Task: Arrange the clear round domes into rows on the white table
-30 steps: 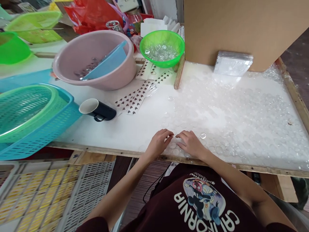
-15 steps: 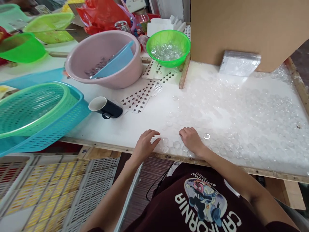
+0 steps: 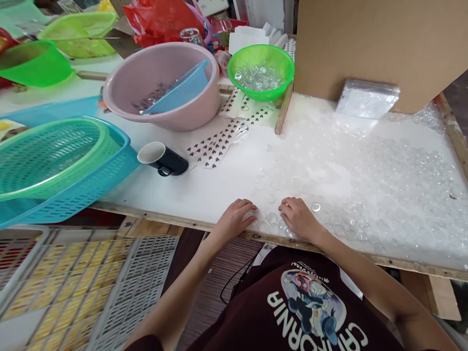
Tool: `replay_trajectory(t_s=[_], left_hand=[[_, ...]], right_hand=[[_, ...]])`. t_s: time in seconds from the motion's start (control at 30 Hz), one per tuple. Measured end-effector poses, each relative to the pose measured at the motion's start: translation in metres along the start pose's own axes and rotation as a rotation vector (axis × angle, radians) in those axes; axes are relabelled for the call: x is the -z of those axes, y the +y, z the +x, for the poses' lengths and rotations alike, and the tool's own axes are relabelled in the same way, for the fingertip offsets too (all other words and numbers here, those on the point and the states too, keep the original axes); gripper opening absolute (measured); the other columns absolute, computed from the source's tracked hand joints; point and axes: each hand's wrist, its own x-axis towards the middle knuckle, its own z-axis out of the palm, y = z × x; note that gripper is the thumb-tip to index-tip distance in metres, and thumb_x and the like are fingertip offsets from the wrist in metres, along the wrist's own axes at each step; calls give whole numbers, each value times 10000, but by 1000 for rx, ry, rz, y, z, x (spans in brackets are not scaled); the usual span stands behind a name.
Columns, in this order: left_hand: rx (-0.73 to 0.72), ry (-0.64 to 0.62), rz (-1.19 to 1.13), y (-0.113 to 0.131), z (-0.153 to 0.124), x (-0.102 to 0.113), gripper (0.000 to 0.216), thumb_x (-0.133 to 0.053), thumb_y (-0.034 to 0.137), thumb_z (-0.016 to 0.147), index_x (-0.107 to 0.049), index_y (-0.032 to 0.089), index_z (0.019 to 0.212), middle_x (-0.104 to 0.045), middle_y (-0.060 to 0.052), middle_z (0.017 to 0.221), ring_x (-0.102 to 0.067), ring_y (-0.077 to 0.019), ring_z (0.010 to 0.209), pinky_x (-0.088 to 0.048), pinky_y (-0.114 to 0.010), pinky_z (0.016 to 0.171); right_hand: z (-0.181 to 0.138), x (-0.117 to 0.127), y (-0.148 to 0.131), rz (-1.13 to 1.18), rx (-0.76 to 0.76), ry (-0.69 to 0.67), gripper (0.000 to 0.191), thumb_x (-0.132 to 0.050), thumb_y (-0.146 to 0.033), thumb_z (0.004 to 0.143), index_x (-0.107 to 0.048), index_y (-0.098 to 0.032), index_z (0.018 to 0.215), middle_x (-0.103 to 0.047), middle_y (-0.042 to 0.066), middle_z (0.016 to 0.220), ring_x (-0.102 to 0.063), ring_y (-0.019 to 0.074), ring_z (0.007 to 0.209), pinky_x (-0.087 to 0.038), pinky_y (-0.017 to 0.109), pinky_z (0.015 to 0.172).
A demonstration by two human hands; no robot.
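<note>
Many clear glass discs (image 3: 365,170) lie spread over a white board (image 3: 204,185) with a wooden rim. My left hand (image 3: 236,219) rests at the board's near edge, fingers bent down over a few discs (image 3: 270,218). My right hand (image 3: 298,217) lies a little to the right, its fingers curled onto the same small group of discs. Whether either hand has a disc pinched is hidden under the fingers.
A black mug (image 3: 163,158) lies on its side near sticker sheets (image 3: 215,141). Behind are a pink basin (image 3: 164,87) with a blue scoop, a green bowl (image 3: 260,70) of discs, stacked mesh baskets (image 3: 54,165), a cardboard panel (image 3: 373,44) and a plastic crate (image 3: 80,282) below left.
Both hands drifted apart, then came back toward each other at the near edge. The camera view shifted slightly, so the table things sit further right.
</note>
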Motion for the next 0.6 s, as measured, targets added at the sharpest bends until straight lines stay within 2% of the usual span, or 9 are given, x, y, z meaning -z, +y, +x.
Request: replay_trajectory(t_s=[0.13, 0.23, 0.3, 0.43, 0.6], left_hand=[[34, 33, -27, -1, 3, -2, 215, -466, 282, 949, -636, 196, 1046, -681, -81, 989, -623, -238, 956, -505, -376, 854], [121, 38, -88, 0, 3, -2, 260, -472, 333, 943, -635, 194, 1091, -694, -49, 895, -648, -202, 839, -517, -329, 785], [187, 24, -130, 0, 3, 0, 289, -480, 353, 932, -633, 198, 1121, -698, -23, 837, -646, -179, 754, -513, -298, 732], [274, 3, -129, -3, 3, 7, 327, -485, 361, 924, -622, 199, 1174, -696, -2, 791, -640, -172, 694, -486, -275, 676], [271, 64, 47, -6, 1, 9, 397, -523, 337, 919, -564, 172, 1277, -651, -43, 869, -628, -231, 829, -489, -343, 761]], right_hand=[[2, 2, -9, 74, 76, -15, 174, -562, -204, 954, -633, -155, 1105, -626, 123, 1176, -548, 239, 1047, -406, 382, 915], [7, -3, -17, 85, 160, -53, 242, -624, -276, 933, -621, -152, 1141, -622, 126, 1218, -541, 246, 1083, -412, 388, 938], [9, -7, -20, 64, 167, -80, 210, -631, -254, 927, -627, -157, 1113, -635, 122, 1180, -543, 246, 1073, -420, 390, 930], [8, -8, -18, 47, 103, -96, 113, -585, -165, 934, -636, -160, 1034, -659, 115, 1092, -564, 238, 1030, -438, 386, 913], [2, -3, -11, 250, -57, -49, 184, -506, -143, 966, -614, -153, 1115, -696, 99, 1031, -624, 204, 963, -466, 365, 909]])
